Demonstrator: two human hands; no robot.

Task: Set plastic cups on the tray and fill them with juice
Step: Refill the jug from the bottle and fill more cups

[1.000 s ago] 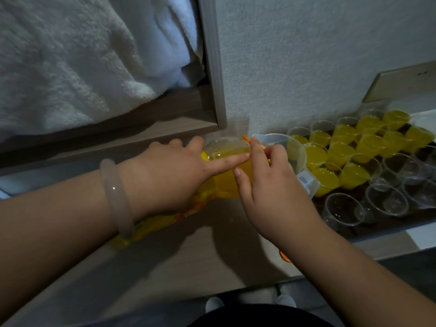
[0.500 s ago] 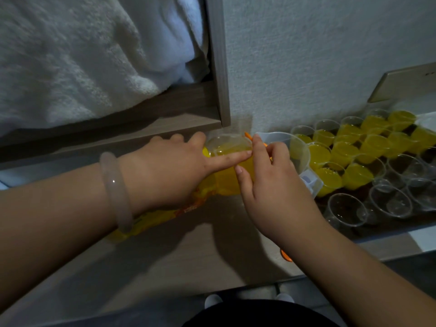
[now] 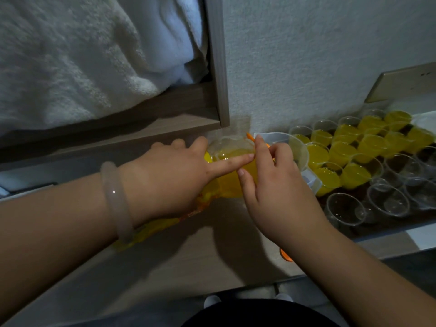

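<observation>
A yellow juice bottle [image 3: 226, 182] lies tilted on the wooden counter, its neck pointing toward a clear plastic jug [image 3: 298, 147]. My left hand [image 3: 169, 178] grips the bottle's body, with the index finger stretched along it. My right hand [image 3: 273, 185] curls round the bottle's neck end, thumb below and fingers above, where a thin orange band [image 3: 250, 137] shows. On the right a dark tray [image 3: 377, 228] holds several clear cups. Several filled cups [image 3: 354, 173] hold yellow juice, and several empty cups [image 3: 344, 208] stand nearest me.
A small orange piece [image 3: 286, 256] lies on the counter [image 3: 188, 267] under my right wrist. White towels [image 3: 82, 62] fill a wooden shelf at upper left. A textured wall [image 3: 306, 55] rises right behind the jug and tray. The counter's front edge runs below my arms.
Both hands stay on the bottle in nearly the same pose. The view has shifted slightly.
</observation>
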